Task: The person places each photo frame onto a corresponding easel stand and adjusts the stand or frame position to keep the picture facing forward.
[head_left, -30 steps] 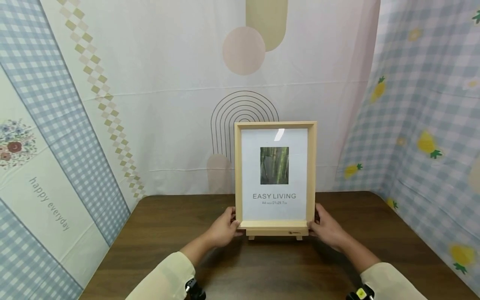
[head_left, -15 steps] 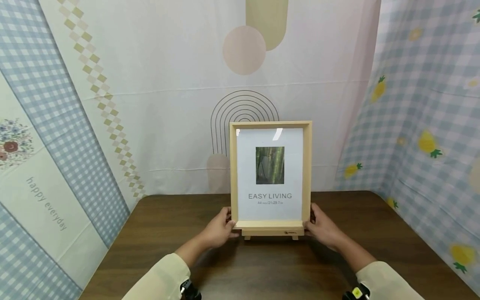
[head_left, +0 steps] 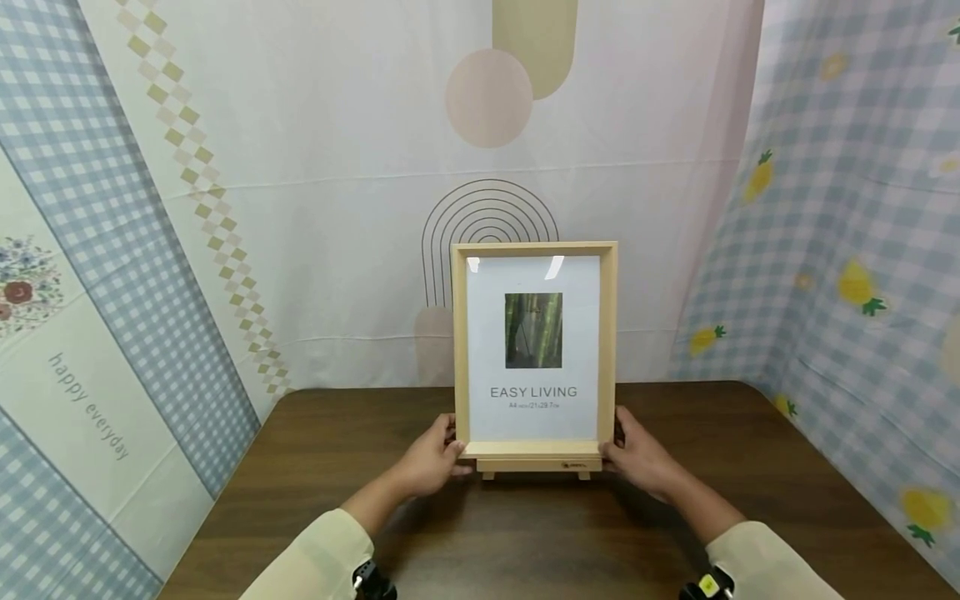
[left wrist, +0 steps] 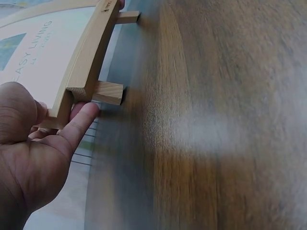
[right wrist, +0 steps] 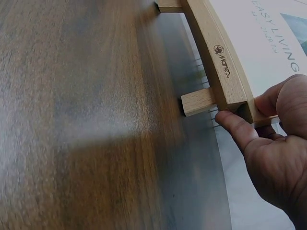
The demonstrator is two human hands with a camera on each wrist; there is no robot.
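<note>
A light wooden picture frame [head_left: 534, 346] with a bamboo picture and "EASY LIVING" lettering stands upright on a small wooden easel [head_left: 538, 465]. My left hand [head_left: 429, 458] grips its lower left corner, the thumb on the front edge and other fingers behind or beneath. At the lower right corner my right hand [head_left: 641, 454] holds it the same way. In the left wrist view, an extended finger reaches under the easel's ledge [left wrist: 93, 48]. The right wrist view shows a fingertip at the end of the ledge [right wrist: 216, 57], near a stubby easel foot [right wrist: 197, 101]. The easel's back is hidden.
The brown wooden table [head_left: 510, 542] carries the easel near its middle. Behind it hangs a pale cloth [head_left: 337, 250] with printed arches. Checked cloths flank the table, a blue one [head_left: 150, 250] at left and a pineapple-printed one [head_left: 840, 208] at right.
The frame and easel have shifted steadily left across the table, with both hands moving along at the lower corners. The grip looks the same throughout.
</note>
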